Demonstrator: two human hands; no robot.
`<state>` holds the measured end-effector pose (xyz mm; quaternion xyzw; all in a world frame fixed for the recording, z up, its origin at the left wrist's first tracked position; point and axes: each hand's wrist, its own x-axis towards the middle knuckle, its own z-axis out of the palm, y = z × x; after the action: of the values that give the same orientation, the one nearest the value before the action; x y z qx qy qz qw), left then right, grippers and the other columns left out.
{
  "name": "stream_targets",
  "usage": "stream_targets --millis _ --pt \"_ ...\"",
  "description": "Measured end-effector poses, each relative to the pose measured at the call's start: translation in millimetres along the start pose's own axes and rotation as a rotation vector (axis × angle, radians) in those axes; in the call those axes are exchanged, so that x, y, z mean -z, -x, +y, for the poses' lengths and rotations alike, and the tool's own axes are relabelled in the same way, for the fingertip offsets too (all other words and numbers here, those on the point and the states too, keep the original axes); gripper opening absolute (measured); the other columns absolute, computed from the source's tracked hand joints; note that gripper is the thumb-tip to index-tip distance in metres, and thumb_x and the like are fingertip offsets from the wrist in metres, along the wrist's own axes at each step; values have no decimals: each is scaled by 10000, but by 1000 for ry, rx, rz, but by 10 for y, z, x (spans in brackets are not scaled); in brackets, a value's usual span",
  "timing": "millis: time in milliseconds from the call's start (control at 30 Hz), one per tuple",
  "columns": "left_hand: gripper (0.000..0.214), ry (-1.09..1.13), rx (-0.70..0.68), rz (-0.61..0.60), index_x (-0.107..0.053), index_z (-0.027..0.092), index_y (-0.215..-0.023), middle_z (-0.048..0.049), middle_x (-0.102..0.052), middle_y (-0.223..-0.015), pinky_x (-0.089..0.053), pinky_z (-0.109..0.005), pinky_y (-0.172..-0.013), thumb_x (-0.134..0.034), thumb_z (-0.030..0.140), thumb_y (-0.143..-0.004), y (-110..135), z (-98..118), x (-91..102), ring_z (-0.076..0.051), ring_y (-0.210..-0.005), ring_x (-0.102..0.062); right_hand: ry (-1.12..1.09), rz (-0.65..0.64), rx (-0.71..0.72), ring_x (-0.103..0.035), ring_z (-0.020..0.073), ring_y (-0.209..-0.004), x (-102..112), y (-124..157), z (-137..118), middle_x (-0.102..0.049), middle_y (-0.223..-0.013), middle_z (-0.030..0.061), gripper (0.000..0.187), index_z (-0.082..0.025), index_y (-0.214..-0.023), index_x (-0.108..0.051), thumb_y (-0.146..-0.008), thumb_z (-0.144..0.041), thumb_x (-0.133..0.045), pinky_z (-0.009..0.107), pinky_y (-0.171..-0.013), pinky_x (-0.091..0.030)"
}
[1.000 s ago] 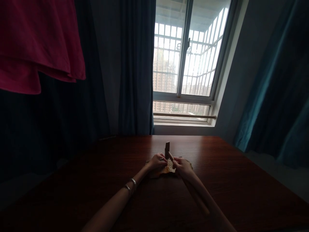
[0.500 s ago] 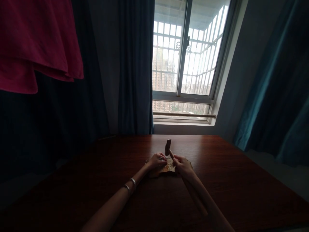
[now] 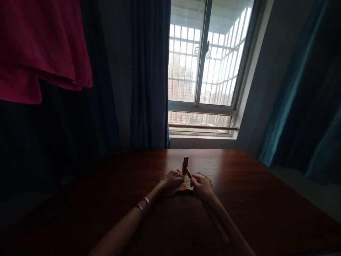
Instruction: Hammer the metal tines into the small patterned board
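Observation:
A hammer [image 3: 185, 162] with a dark head and a long wooden handle is gripped near its head by my right hand [image 3: 202, 185]. The handle runs back under my right forearm. Below the head, my left hand [image 3: 172, 179] has its fingertips pinched together at thin, dark upright pieces too small to name. The hammer head is right above these fingertips; whether it touches anything there I cannot tell. Under both hands lies a tan, wavy-edged board [image 3: 188, 183] dotted with small holes or marks. My hands cover its left and right parts.
The board lies on a wide reddish-brown wooden table [image 3: 128, 213]. Behind it are a barred window [image 3: 202, 71] and a blue curtain [image 3: 150, 78]. A pink cloth [image 3: 42, 46] hangs at upper left, and another curtain [image 3: 295, 99] hangs at right.
The hammer head has dropped slightly toward my left fingertips, and its tilt has changed a little. My left hand has stayed almost in place on the board.

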<state>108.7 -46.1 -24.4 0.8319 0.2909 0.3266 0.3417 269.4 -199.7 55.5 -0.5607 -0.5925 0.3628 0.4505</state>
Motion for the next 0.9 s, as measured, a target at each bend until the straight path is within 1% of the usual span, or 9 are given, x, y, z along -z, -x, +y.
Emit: stream_targets --millis 100,300,467,600,733,833,900 --pt "273 -8 3 3 -739 154 -754 -61 -654 -870 -477 -254 -719 -723 410 -659 2 14 3 -173 -797 -614 -21 15 -13 -450 67 -381 5 10 -21 -533 -640 -16 358 -149 -974 -620 -804 -400 -430 164 -317 -335" --pt "249 -16 5 -4 -744 163 -749 -64 -655 -872 -476 -256 -729 -721 397 -665 1 30 12 -176 -805 -612 -11 11 -17 -458 66 -396 13 -4 -26 -519 -618 -19 321 -147 -914 -632 -783 -387 -465 162 -341 -349" --pt "268 -16 13 -6 -744 156 -762 -68 -656 -877 -475 -256 -709 -720 405 -665 2 19 13 -178 -796 -614 -74 58 5 -421 55 -380 3 1 -18 -497 -628 -28 350 -147 -968 -615 -791 -397 -446 168 -339 -341" --pt "268 -23 5 -1 -742 157 -751 -64 -657 -863 -471 -257 -724 -721 410 -664 1 16 9 -177 -800 -612 -59 27 5 -423 60 -379 -26 25 17 -490 -616 -29 333 -146 -948 -630 -789 -372 -445 170 -333 -331" --pt "274 -5 -1 0 -741 150 -761 -68 -657 -862 -472 -260 -717 -724 404 -661 -6 5 2 -176 -793 -613 -60 37 19 -419 54 -381 -32 40 14 -489 -631 -30 335 -148 -976 -620 -801 -359 -426 166 -332 -333" --pt "272 -3 3 -5 -744 153 -768 -69 -655 -867 -473 -258 -711 -723 402 -660 -7 11 3 -175 -793 -611 -45 19 2 -428 57 -385 -30 44 3 -492 -622 -27 336 -137 -945 -624 -784 -370 -444 162 -321 -323" --pt "265 -16 6 -7 -745 158 -765 -68 -653 -877 -472 -259 -718 -724 400 -658 -2 29 9 -176 -801 -610 -70 18 -17 -434 60 -391 -32 50 8 -492 -623 -28 356 -135 -956 -623 -770 -389 -457 163 -317 -328"
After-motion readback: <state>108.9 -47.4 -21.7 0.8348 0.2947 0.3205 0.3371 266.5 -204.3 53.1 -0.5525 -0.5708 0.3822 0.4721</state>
